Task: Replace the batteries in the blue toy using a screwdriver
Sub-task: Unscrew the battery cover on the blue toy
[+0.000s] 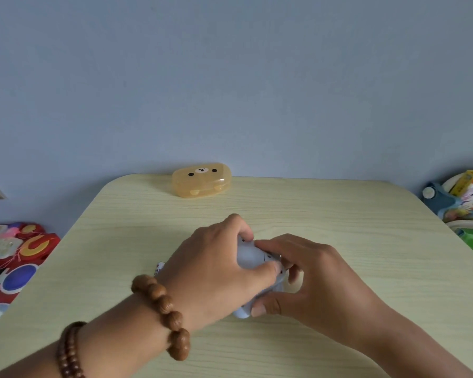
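The pale blue toy [250, 256] lies in the middle of the light wooden table [366, 227], mostly covered by both hands. My left hand [213, 271] wraps over its left side, thumb pressing on its top. My right hand [309, 276] grips its right side, with the index finger on the upper surface and the thumb at the lower end. A small white and red object [159, 267] peeks out from behind my left wrist; I cannot tell what it is. No screwdriver is visible.
A translucent orange box with a bear face [201, 180] sits at the table's far edge by the blue wall. Colourful toys [17, 257] lie off the left side. Books and a green bin [467, 208] stand off the right.
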`<state>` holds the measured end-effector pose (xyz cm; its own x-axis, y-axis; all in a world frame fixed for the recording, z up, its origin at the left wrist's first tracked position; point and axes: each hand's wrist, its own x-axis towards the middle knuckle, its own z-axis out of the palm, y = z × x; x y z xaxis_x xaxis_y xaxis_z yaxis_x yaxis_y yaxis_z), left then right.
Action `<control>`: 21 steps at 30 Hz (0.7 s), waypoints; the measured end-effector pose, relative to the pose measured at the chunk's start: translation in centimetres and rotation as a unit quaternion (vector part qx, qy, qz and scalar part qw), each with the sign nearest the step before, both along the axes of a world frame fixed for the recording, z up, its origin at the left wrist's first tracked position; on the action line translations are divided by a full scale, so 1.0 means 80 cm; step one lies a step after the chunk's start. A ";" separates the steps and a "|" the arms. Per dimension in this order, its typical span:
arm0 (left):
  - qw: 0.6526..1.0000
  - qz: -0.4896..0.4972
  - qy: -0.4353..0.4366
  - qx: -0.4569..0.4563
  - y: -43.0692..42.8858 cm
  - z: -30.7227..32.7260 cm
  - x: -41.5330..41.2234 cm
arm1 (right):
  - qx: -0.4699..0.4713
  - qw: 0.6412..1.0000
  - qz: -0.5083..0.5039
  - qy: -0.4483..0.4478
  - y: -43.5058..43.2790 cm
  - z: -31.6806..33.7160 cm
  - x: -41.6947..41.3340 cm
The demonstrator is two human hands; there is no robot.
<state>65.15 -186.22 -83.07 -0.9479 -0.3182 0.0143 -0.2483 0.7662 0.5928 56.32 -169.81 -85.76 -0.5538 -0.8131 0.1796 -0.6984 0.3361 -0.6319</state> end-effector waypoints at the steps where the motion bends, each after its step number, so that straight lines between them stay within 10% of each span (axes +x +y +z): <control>1: 1.000 0.016 0.001 -0.023 0.011 0.000 -0.002 | -0.003 1.000 0.002 -0.001 -0.001 0.001 0.001; 21: 0.990 0.054 0.008 -0.130 0.039 0.006 -0.020 | -0.017 1.000 -0.014 0.003 -0.004 0.011 0.006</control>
<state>63.53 -183.13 -82.62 -0.9074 -0.4014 0.1242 -0.3292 0.8629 0.3836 56.83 -170.13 -84.87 -0.5758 -0.7901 0.2102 -0.6925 0.3347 -0.6390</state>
